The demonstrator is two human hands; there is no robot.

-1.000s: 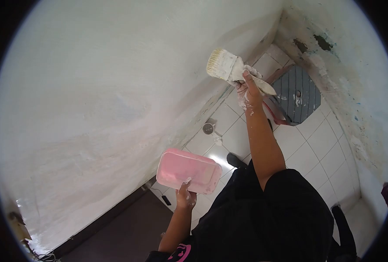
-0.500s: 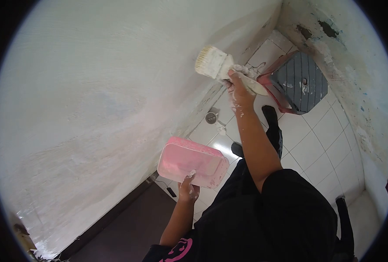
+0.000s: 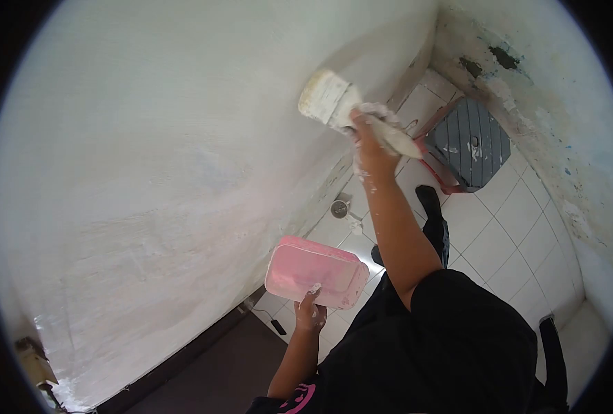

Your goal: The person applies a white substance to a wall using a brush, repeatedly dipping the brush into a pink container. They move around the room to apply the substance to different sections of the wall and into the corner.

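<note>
My right hand (image 3: 373, 148) is wrapped round the handle of a wide paintbrush (image 3: 328, 101), whose pale bristles are right at the whitish wall (image 3: 154, 124). White paste smears the fingers and wrist, and the handle end sticks out past the hand. Lower down, my left hand (image 3: 311, 315) grips the near edge of a pink plastic tub (image 3: 306, 268), its thumb lying over the rim. The tub is held tilted close to the wall, with whitish smears on its side.
A grey-topped stool with red legs (image 3: 470, 145) stands in the corner by a peeling wall (image 3: 548, 117). On the tiled floor (image 3: 486, 241), a small metal cup (image 3: 339, 208) sits near the wall's foot. A dark panel (image 3: 203, 352) lies at lower left.
The brush has moved up and left along the wall, and its bristles are now blurred. The view has shifted a little; the tub stays in my left hand.
</note>
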